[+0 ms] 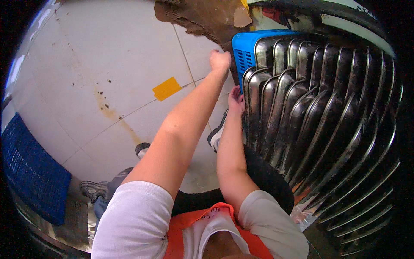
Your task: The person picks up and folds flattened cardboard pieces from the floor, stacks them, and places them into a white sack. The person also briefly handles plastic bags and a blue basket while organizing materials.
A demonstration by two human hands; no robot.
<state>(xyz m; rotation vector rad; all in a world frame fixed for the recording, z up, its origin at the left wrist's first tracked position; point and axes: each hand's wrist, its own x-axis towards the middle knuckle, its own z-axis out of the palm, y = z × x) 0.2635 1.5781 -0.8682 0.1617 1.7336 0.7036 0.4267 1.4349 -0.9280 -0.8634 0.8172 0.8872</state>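
My left hand (220, 62) is curled beside the left side of a blue plastic crate (243, 58). Its fingertips are hidden, so I cannot tell whether it grips anything. Closer to me, my right hand (236, 99) has its fingers loosely bent and apart, at the near corner of the crate, beside the metal trays. Nothing shows in its palm. Many shiny metal trays (292, 94) with rounded corners stand on edge in overlapping rows, running off to the right. Some of them stand against or in the crate; the trays hide much of it.
Brown torn sheeting (207, 19) lies on the tiled floor (123, 64), with yellow tape (167, 88) and dark crumbs nearby. A dark blue basket (35, 171) stands at left. Another person's shoe (93, 189) shows beside it. Clear plastic (304, 217) lies under the near trays.
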